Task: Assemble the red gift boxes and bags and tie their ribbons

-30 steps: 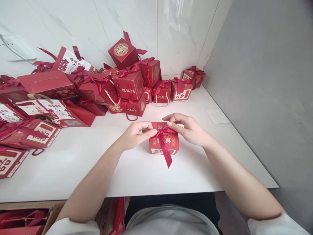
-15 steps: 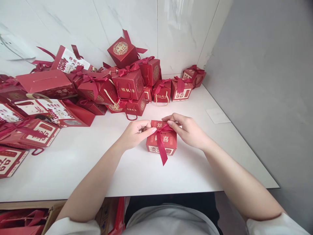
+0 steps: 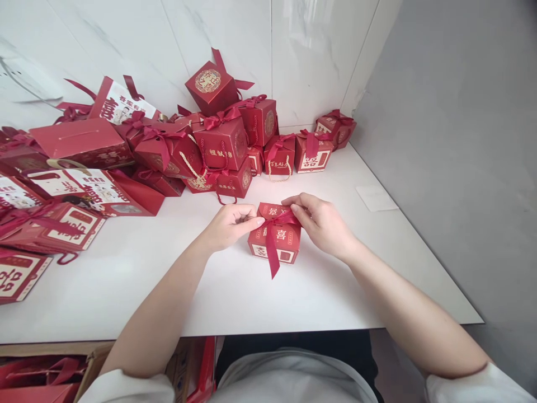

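Observation:
A small red gift box [image 3: 287, 242] with printed characters sits on the white table in front of me. A dark red ribbon [image 3: 272, 254] is tied across its top, one tail hanging down the near face. My left hand [image 3: 235, 225] pinches the ribbon at the left side of the box, thumb against curled fingers. On the other side, my right hand [image 3: 319, 224] pinches the ribbon near the box's right edge between thumb and fingers. The fingertips of both hands hide parts of the bow.
Many red gift boxes [image 3: 222, 143] with bows and cords are heaped along the tiled wall, at the back and left. A white paper slip [image 3: 376, 198] lies at right, near the grey wall [image 3: 453, 140]. Below the table's front edge stands a cardboard carton [image 3: 94, 352] holding red items.
The box has turned slightly and shifted a little left. Its right-hand ribbon loop looks drawn out straighter to the right, while both hands keep their pinch.

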Tool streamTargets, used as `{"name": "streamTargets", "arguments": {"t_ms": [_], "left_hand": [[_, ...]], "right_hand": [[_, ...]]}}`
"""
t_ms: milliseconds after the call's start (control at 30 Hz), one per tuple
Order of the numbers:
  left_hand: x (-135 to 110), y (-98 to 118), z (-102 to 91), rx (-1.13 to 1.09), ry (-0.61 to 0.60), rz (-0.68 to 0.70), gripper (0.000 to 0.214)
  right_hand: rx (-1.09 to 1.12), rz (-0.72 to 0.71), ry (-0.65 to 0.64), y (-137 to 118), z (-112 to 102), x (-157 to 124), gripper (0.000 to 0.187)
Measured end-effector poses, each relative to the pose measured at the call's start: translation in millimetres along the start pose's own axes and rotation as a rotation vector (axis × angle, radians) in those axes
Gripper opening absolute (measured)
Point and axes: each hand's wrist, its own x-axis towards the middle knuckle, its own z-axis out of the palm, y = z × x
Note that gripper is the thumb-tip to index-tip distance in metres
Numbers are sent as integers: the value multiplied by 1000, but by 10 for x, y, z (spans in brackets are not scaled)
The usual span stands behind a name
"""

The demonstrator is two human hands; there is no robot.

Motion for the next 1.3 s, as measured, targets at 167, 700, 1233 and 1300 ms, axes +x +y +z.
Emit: {"name": "streamTargets", "arguments": {"t_ms": [167, 700, 1233, 1300], "left_hand": [[-9, -8, -88, -21, -19, -23, 43], [-36, -22, -287, -70, -145, -54, 36], [-30, 20, -96, -18, -269, -5, 52], [-30, 22, -90, -13, -279, 3, 50]], "right_hand": [[-34, -120, -4, -4, 9, 7, 18], [331, -3, -223, 59, -15, 44, 25], [511, 3, -470, -9, -122, 43, 37], [495, -3, -472, 4, -144, 47, 36]]}}
